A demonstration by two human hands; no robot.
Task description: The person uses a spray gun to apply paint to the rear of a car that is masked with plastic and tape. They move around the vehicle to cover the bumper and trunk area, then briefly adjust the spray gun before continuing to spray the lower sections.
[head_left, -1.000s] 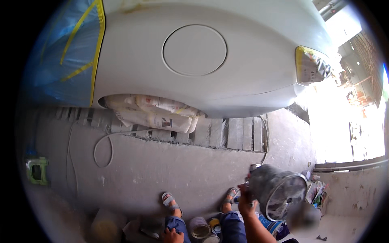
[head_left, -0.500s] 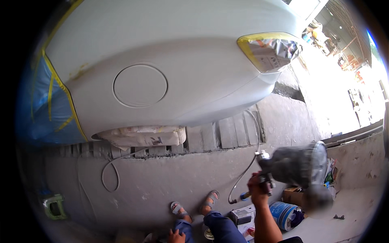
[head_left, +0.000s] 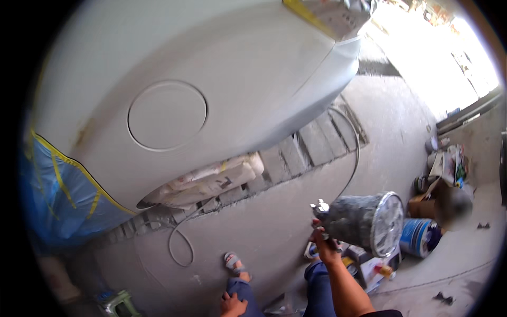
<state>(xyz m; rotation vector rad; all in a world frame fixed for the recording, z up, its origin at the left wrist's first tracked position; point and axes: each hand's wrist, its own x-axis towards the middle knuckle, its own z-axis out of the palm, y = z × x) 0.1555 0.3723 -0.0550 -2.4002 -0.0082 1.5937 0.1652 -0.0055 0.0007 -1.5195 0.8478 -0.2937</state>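
right hand clenched round spray gun grip, its paint-crusted cup raised over the concrete floor beside the grey car body, left hand loose on knee at the lower edge, holding nothing.

Pale grey car panel, blue masking sheet with yellow tape, grey-speckled spray gun cup, blue bucket
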